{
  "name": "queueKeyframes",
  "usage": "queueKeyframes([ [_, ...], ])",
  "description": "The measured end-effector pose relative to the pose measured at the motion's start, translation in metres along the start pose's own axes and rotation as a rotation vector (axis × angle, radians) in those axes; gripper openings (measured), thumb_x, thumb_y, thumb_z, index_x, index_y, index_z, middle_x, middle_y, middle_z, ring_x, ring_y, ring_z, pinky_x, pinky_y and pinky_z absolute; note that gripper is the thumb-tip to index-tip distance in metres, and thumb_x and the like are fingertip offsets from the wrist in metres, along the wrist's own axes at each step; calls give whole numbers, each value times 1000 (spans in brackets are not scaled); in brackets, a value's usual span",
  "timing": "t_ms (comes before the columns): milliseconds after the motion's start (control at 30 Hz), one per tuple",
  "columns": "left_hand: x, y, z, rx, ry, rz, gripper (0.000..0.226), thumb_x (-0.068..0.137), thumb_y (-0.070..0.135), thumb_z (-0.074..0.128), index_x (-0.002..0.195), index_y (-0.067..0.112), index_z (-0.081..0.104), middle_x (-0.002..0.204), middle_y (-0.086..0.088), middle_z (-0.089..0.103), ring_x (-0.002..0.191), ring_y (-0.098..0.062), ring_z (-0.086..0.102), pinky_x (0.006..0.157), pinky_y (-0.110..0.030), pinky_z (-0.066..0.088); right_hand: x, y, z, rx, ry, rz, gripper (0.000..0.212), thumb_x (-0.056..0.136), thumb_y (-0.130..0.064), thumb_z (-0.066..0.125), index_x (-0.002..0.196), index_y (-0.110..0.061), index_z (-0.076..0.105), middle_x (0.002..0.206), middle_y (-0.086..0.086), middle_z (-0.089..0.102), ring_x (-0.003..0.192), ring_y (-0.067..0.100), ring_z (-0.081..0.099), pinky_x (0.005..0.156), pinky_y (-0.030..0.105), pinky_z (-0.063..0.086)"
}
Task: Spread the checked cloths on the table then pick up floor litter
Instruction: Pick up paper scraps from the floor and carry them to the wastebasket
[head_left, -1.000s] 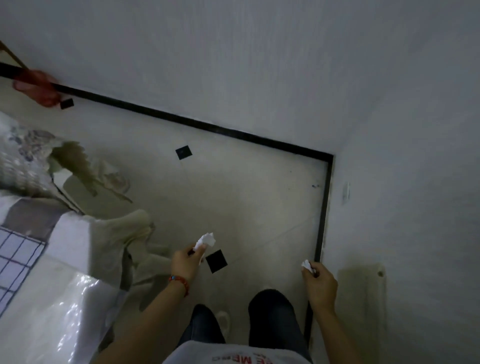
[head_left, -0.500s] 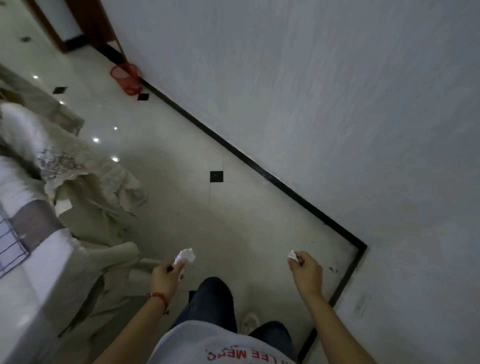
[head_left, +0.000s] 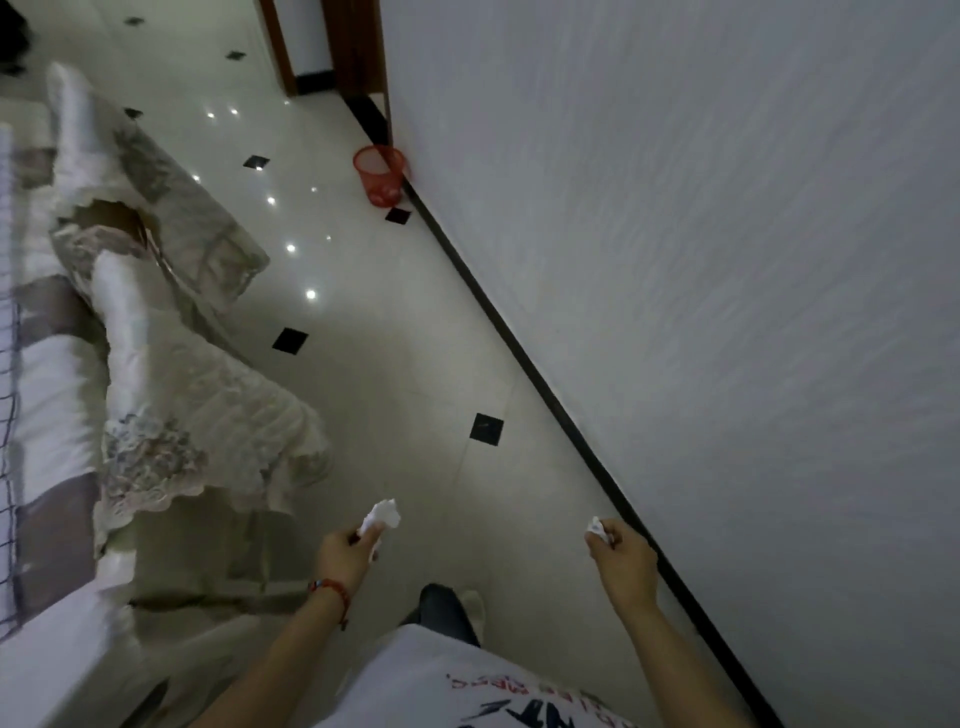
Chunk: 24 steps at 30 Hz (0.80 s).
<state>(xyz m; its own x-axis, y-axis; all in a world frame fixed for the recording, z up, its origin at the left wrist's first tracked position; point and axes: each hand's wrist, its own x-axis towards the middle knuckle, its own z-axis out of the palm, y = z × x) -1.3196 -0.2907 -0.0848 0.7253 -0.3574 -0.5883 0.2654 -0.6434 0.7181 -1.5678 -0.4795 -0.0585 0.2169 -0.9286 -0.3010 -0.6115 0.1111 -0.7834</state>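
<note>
The person stands on the pale tiled floor close to the white wall; both arms are held forward at waist level. The left hand has its fingers curled and pinches a crumpled white tissue, most of which protrudes above the fingertips; a red bead bracelet sits on that wrist. The right hand has its fingers curled and pinches a smaller wad of white paper, only the tip of which is visible; this hand is near the black skirting strip at the base of the wall. Both pieces of litter are off the floor and well apart from each other.

A red mesh wastebasket stands upright on the floor, touching or just beside the wall, well ahead of the hands; a wooden door frame lies beyond it. Small black diamond tiles are set into the floor at intervals. To the left, chairs with lace-trimmed cream covers stand beside the table; a checked cloth with dark grid lines is visible at the far left edge, lying on the table surface; its extent cannot be determined from here.
</note>
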Motion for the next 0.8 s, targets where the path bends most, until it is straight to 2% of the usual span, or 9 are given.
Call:
queueKeyframes([
  [100,39,49,6,-39,-19,24,40,87,18,58,51,5,49,62,-15,54,61,-19,45,56,-26,30,48,-25,9,-27,-23,8,26,88,-12,60,68,5,59,64,15,58,59,21,48,57,27,37],
  [167,65,79,8,-56,-9,37,39,88,18,57,51,5,49,63,-15,55,63,-19,48,60,-27,32,78,-40,17,-49,-30,15,24,87,-10,61,68,3,60,63,13,57,59,21,48,54,26,36],
  [367,160,157,10,-145,75,52,27,86,16,58,62,5,57,64,-12,56,59,-17,50,50,-24,35,185,-102,68,-81,-85,11,23,84,-7,62,63,-1,57,60,12,57,56,21,48,48,9,36],
  [467,212,184,4,-159,98,7,26,87,14,58,63,3,56,66,-12,54,60,-18,49,51,-24,34,245,-142,107,-76,-151,4,21,85,-6,61,65,1,58,62,13,57,59,20,48,50,12,35],
  [567,263,208,-12,-164,134,-68,23,87,14,58,66,4,56,66,-13,52,61,-18,47,52,-25,32,308,-187,147,-72,-230,14,16,85,-6,61,70,-1,61,69,13,61,64,22,52,56,22,39],
  [700,327,253,-50,-206,261,-153,23,87,17,59,68,4,58,68,-14,54,62,-18,46,53,-25,32,393,-266,196,-98,-312,-42,13,85,-6,61,74,0,63,69,12,61,66,22,54,53,14,40],
  [800,374,288,-80,-224,312,-148,31,87,19,58,62,3,56,64,-14,56,62,-20,46,58,-27,33,447,-333,240,-94,-357,-96,17,86,-7,60,75,6,63,67,11,59,64,20,52,48,4,38],
])
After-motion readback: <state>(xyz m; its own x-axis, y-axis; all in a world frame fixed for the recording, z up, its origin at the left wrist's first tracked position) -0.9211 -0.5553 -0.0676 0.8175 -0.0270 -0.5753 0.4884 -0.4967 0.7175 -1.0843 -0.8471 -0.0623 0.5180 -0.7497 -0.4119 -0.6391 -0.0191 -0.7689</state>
